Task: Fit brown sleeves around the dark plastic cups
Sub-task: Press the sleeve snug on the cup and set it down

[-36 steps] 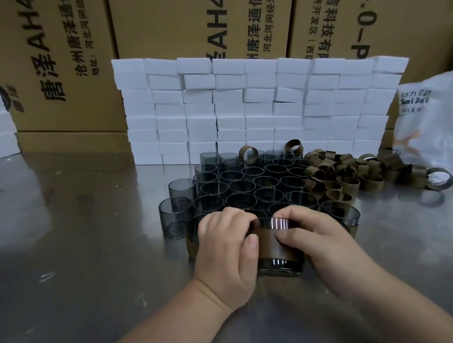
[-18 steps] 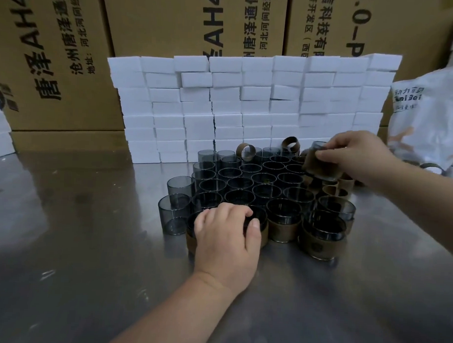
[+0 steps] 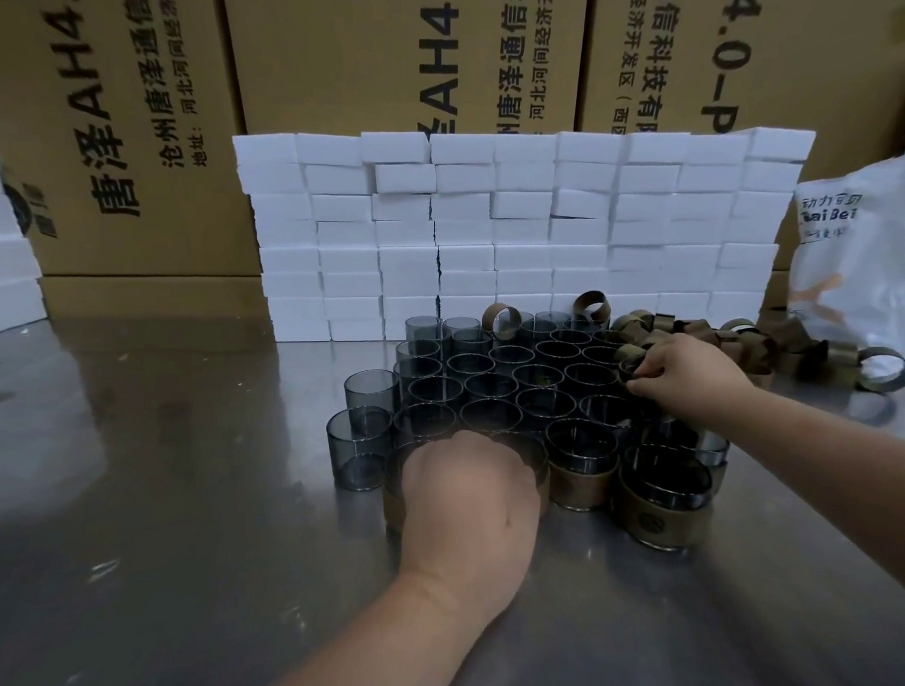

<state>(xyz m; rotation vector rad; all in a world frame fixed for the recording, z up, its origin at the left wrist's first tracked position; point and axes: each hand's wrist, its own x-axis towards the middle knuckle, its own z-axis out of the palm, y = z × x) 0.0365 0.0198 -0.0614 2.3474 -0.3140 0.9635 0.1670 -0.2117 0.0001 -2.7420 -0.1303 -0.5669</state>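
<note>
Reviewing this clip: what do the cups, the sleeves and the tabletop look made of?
Cups: smoky translucent plastic with a glossy finish; the walls show what is behind them.
Sleeves: matte brown bands, perhaps card or faux leather; one carries a stamped emblem, but the look cannot settle which.
Tabletop: brushed metal, likely stainless steel; it mirrors the boxes blurrily.

The place is a packing workroom or stockroom. Large brown cardboard shipping cartons (image 3: 140,126) printed with black Chinese lettering stand behind a stacked wall of white foam blocks (image 3: 521,232). In front of that wall, a steel worktable (image 3: 153,486) carries dozens of identical dark translucent plastic cups (image 3: 490,380), with a heap of brown sleeve bands (image 3: 778,344) near its right end.
</note>
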